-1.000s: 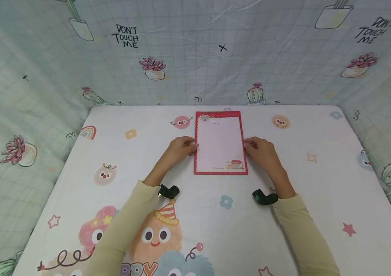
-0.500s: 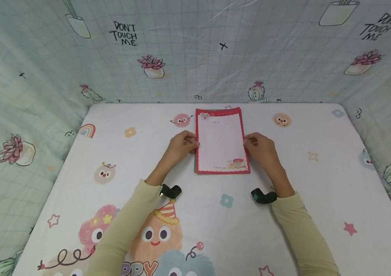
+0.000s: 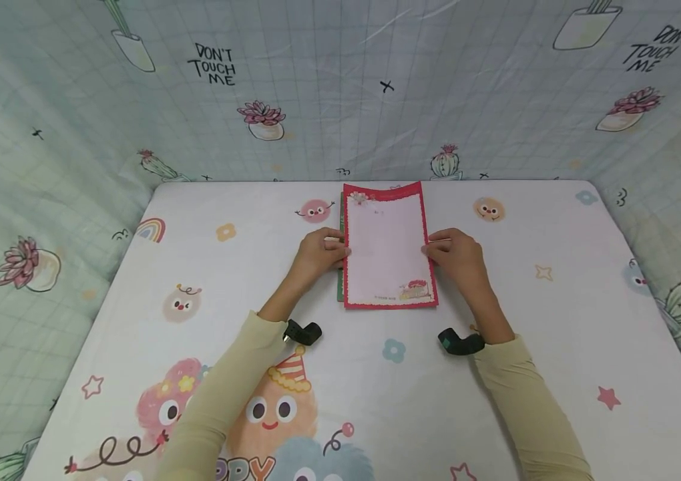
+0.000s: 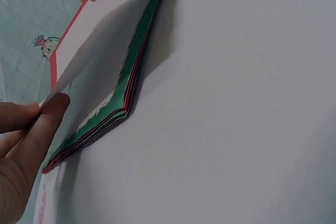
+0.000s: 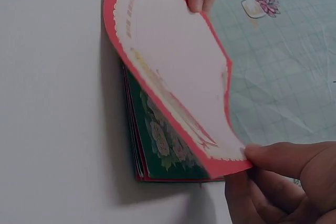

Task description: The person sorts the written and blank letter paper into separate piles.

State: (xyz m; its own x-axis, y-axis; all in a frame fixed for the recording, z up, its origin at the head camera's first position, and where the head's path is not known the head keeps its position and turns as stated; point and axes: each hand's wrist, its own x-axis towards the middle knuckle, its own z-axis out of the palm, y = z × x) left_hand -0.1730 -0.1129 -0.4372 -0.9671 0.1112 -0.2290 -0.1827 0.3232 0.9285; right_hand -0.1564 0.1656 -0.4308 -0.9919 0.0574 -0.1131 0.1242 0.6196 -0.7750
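Note:
A red-bordered sheet of letter paper [image 3: 385, 250], with small flower and cake prints, is raised and slightly bowed above a stack of paper. My left hand [image 3: 319, 257] pinches its left edge between thumb and fingers. On the opposite edge, my right hand [image 3: 457, 257] pinches the sheet the same way. Beneath lies the stack [image 4: 123, 85], topped by a green-bordered sheet [image 5: 149, 135] with pale flowers. Red and green edges alternate down its side in the wrist views. Most of the stack is hidden by the raised sheet in the head view.
The white tabletop [image 3: 340, 387] carries printed cartoon faces, stars and flowers. Behind it hangs a pale green cloth [image 3: 316, 80] with cactus prints. Dark wrist cameras [image 3: 304, 333] sit at both cuffs.
The red-bordered sheet has come up off the stack and shifted slightly right, held by both hands. A green edge now shows at its left.

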